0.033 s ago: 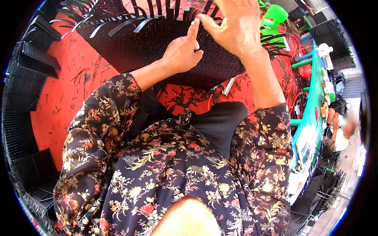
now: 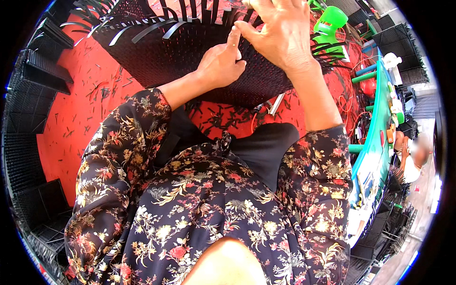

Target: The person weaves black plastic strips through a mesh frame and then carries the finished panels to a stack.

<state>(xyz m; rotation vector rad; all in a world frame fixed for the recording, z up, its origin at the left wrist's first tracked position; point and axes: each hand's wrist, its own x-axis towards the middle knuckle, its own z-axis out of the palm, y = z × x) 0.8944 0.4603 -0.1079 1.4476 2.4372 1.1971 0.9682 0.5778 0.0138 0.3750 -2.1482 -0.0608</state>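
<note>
A dark woven basket [image 2: 161, 54] of black plastic strips stands in front of me, its loose strip ends [image 2: 183, 14] bristling along the rim. My left hand [image 2: 220, 65] lies against its near side. The index finger points up and touches the weave just below the rim, the thumb sticks out apart, and the other fingers are curled. Over the rim reaches my right hand [image 2: 280, 35], its thumb tip meeting my left index fingertip. Its bent fingers are around a black strip near the top edge, where the picture partly cuts them off.
Strip scraps litter the red floor [image 2: 71, 128]. Stacked black woven panels [image 2: 28, 156] line the left side. At right are a green chair [image 2: 332, 21], a long teal-edged table [image 2: 370, 156] with small items, and a seated person [image 2: 411, 159] beyond it.
My right hand has shifted slightly left and down, and its fingers show a little more at the top edge. My left hand and the basket are almost unmoved.
</note>
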